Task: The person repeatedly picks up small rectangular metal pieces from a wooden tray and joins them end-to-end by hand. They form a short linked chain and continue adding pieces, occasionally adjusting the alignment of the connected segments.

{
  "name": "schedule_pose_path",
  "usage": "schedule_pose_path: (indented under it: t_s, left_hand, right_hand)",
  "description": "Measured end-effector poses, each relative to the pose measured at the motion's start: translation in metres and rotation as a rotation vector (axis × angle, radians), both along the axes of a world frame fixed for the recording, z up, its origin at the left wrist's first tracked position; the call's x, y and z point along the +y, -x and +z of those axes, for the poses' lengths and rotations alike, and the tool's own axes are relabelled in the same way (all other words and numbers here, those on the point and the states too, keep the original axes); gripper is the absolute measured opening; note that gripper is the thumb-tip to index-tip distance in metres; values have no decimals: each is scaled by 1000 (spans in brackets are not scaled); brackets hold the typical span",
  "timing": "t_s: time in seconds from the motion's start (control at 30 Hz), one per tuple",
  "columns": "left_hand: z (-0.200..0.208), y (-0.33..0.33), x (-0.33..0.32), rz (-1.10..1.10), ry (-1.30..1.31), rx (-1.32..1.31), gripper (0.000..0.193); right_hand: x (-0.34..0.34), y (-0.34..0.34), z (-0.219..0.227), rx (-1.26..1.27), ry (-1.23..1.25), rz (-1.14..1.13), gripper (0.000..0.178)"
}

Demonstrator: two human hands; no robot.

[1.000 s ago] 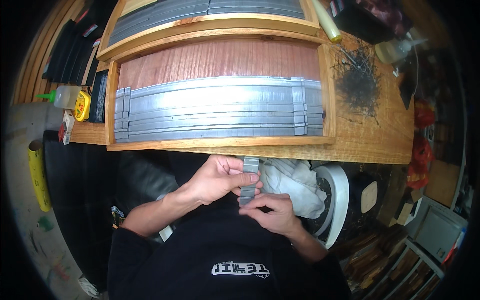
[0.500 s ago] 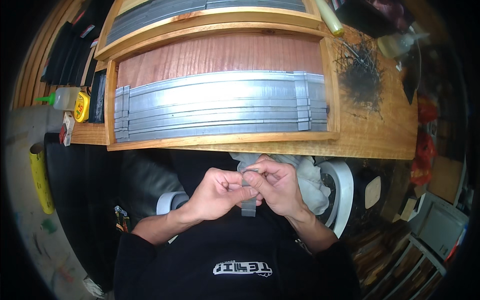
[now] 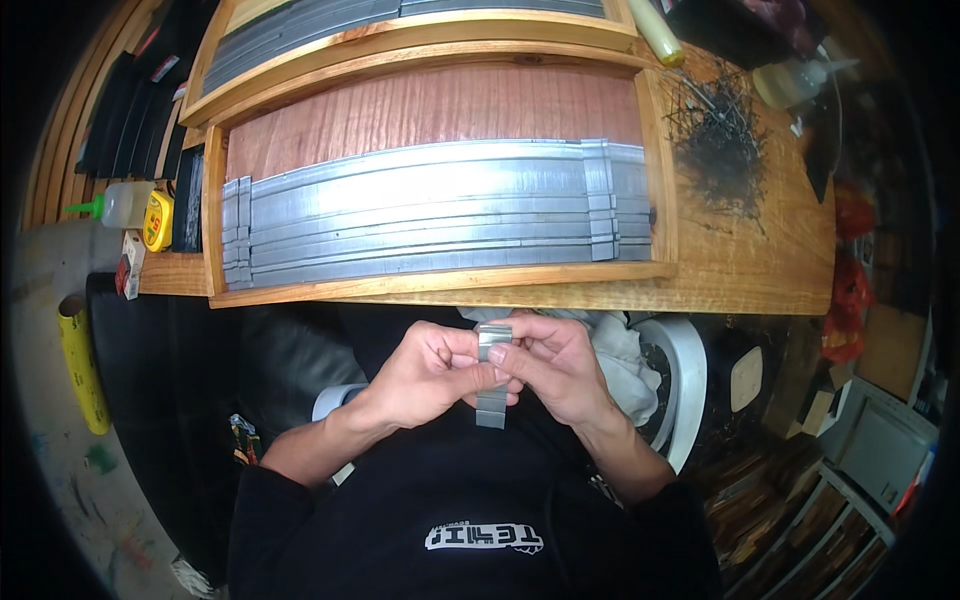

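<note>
Grey strip (image 3: 491, 413): likely light, slick; grip by long edges. Left hand (image 3: 425, 378) and right hand (image 3: 562, 372) both pinch it, nearly closed.

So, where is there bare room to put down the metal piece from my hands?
Bare table shows at the near right corner, between front tray, dark pile and edge. The tray's reddish floor is also bare, behind the metal strips. Crowded: the left end, with bottle and yellow thing, and the far right, with the pile and another bottle.
</note>
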State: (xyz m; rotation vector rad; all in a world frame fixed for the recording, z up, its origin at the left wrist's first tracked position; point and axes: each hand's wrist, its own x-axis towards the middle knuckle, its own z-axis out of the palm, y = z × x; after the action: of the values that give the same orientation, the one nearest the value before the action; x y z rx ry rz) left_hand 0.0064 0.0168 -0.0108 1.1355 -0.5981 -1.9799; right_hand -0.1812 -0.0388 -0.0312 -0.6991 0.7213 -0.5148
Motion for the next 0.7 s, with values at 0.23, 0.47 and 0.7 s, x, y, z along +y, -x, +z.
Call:
schedule_pose_path:
  t_s: [0.23,0.47,0.7]
  left_hand:
    - [-9,-10,-15,-33,-42,-4,15]
    - [-15,-7,-13,-4,31,26,16]
    - [-6,-4,0,-16,35,-13,13]
  right_hand:
    - [-7,-5,-12,-21,-62,-23,10]
    - [-5,-4,-20,-10,-37,-45,13]
    - [-6,0,-2,56,25,30,14]
